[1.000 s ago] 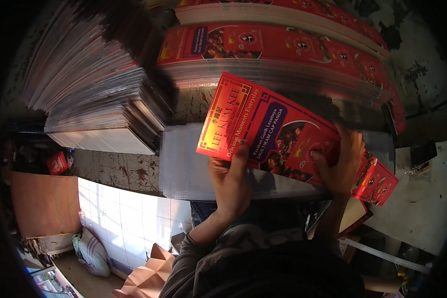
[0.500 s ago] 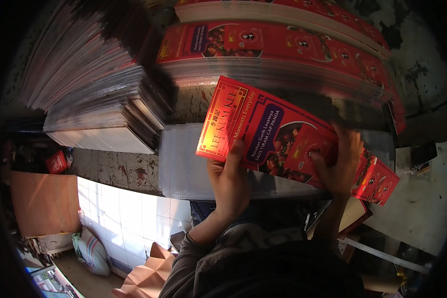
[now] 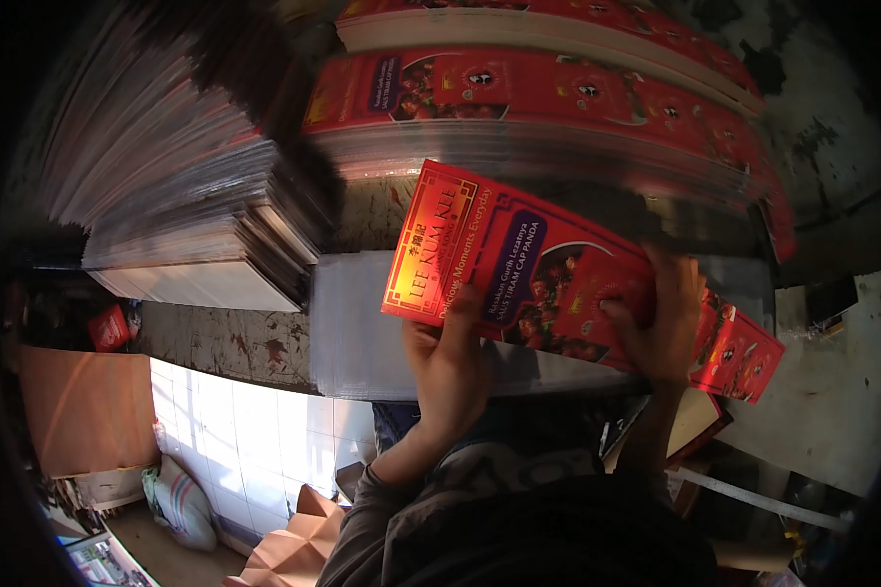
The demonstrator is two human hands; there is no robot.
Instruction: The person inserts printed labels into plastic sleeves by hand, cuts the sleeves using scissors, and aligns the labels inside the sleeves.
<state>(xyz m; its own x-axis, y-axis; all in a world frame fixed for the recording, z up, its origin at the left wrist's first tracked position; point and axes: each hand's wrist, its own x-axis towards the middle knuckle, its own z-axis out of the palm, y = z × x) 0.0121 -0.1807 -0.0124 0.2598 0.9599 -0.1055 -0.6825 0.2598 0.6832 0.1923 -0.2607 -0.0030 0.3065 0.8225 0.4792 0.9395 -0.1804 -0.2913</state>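
From the head camera, my only view, I have the red printed strip slanting across two hands, above the clear sheets stacked at the near edge of the counter. Over the last second I see only small changes. The whole scene has slid slightly down and left, which I read as head movement; the strip's upper left corner has dropped a little more than the counter has.

The left hand has its grip clamped on the strip, thumb on the printed face and shifted slightly towards that end, the other fingers mostly hidden. The right hand is clamped on it further along, thumb on the face, fingers near the upper edge. Past it a red end sticks out at another angle; I can't tell whether it is the same piece.

I judge this a small adjustment of the hold, with no release. The stacked red strips and the fanned pile lie as before, touched by neither hand.
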